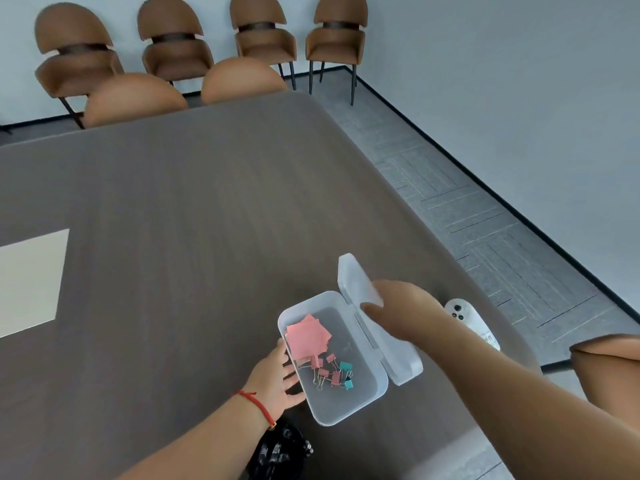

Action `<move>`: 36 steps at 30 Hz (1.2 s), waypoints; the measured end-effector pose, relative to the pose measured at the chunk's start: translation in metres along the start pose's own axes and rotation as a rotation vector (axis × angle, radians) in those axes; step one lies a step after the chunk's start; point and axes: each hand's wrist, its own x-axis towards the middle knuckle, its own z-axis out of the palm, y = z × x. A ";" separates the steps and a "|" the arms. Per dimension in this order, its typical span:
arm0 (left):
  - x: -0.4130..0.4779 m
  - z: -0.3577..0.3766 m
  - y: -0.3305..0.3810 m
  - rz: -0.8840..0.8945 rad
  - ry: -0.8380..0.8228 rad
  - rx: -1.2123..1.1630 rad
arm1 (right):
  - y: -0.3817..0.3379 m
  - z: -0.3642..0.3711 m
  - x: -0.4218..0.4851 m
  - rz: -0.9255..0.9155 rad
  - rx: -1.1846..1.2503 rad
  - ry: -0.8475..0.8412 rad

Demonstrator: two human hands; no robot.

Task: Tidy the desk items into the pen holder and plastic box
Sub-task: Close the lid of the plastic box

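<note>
A clear plastic box point(360, 396) stands open on the dark table near its right edge. Inside lie pink sticky notes point(306, 336) and several pink and teal binder clips point(332, 374). The hinged lid point(356, 282) stands up at the box's right side, and my right hand point(401, 310) grips the lid near its top. My left hand point(277, 379) rests flat against the box's left wall with fingers spread. A black mesh pen holder point(280, 448) with pens in it stands just below my left forearm.
A white controller-like device point(467, 320) lies right of the box by the table edge. A pale sheet point(31, 282) lies at the far left of the table. Brown chairs point(173, 39) line the far wall, two more are tucked at the table's far side, another sits at right.
</note>
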 end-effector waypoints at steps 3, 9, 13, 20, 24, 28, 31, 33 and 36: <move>0.000 -0.002 -0.001 -0.027 0.016 0.004 | -0.029 0.019 -0.007 -0.051 -0.025 -0.039; -0.001 -0.004 -0.001 -0.044 0.012 0.011 | -0.073 0.080 -0.008 -0.126 0.029 -0.085; 0.005 -0.008 -0.005 -0.064 0.020 -0.008 | -0.085 0.112 0.000 -0.152 -0.134 -0.126; 0.012 -0.009 -0.007 -0.051 0.062 -0.094 | -0.085 0.140 0.006 -0.119 -0.089 -0.207; 0.017 -0.012 -0.006 -0.053 0.042 -0.070 | -0.088 0.137 0.010 -0.112 -0.094 -0.241; 0.017 -0.012 -0.006 -0.047 0.037 -0.049 | -0.091 0.135 0.012 -0.084 -0.067 -0.241; 0.013 -0.011 -0.006 -0.043 0.020 -0.030 | -0.091 0.137 0.013 -0.081 -0.034 -0.233; 0.012 -0.011 -0.005 -0.033 0.034 -0.015 | -0.088 0.137 0.013 -0.092 -0.045 -0.227; 0.009 -0.013 -0.005 -0.019 0.025 -0.005 | -0.088 0.138 0.013 -0.096 -0.047 -0.229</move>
